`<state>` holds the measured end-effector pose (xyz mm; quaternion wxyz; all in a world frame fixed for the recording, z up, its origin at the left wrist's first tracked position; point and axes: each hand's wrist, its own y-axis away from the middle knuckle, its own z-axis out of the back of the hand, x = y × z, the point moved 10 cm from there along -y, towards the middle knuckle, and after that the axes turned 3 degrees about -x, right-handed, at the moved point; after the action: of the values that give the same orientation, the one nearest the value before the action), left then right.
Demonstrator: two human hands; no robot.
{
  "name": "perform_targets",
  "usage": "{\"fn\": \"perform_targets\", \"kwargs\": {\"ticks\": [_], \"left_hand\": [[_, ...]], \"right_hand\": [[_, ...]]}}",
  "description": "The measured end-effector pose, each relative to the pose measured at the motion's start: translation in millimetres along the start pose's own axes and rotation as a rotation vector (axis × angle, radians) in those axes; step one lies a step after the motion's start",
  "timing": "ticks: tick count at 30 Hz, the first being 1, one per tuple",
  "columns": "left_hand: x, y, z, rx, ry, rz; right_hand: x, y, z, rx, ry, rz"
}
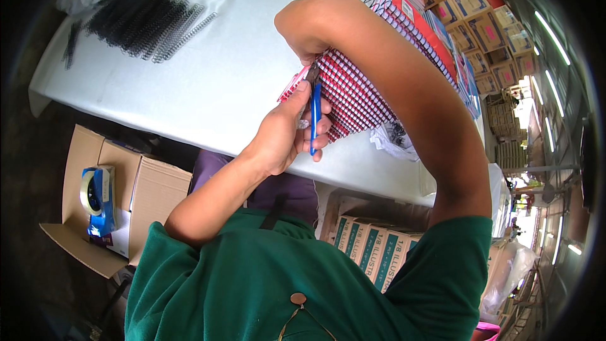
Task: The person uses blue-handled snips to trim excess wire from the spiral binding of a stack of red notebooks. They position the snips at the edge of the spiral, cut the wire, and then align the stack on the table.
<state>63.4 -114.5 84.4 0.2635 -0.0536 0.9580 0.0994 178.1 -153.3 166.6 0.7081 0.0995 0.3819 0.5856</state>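
My left hand (287, 123) is closed round pliers with blue handles (315, 120). Their dark jaws point away from me, at the edge of a stack of spiral-bound notebooks (353, 91) with red and white spines. My right arm reaches across above the stack. Bent at the wrist, my right hand (309, 25) is by the stack's far left corner, close to the jaws; its fingers are mostly hidden. A red and white edge (291, 86) sticks out left of the jaws.
Loose black binding coils (142, 19) lie far left on the white-covered table (208, 98). Behind the notebooks are more books (426, 31). An open carton (158, 189) with a blue tape dispenser (101, 199) stands below left. Under the table are boxes (372, 249).
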Motion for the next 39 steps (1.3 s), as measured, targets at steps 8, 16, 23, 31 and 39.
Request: {"fn": "perform_targets", "kwargs": {"ticks": [8,16,23,31,39], "left_hand": [[-4.9,5.5,-9.4,-0.074,-0.088,-0.008],[-6.4,4.7,-0.3,-0.007,-0.268,0.006],[-4.2,13.8,-6.6,-0.091,-0.295,-0.022],[-9.1,9.7,-6.6,-0.082,-0.208,-0.03],[-6.4,10.3,-7.2,-0.078,-0.142,-0.027]], "right_hand": [[-3.5,-9.1,-1.5,-0.018,-0.098,0.138],[3.5,2.6,4.0,-0.028,-0.141,0.147],[1.2,-2.7,-4.6,0.022,-0.095,0.08],[10.2,7.5,2.7,0.002,-0.189,0.183],[4.1,2.2,1.6,-0.022,-0.196,0.137]]}}
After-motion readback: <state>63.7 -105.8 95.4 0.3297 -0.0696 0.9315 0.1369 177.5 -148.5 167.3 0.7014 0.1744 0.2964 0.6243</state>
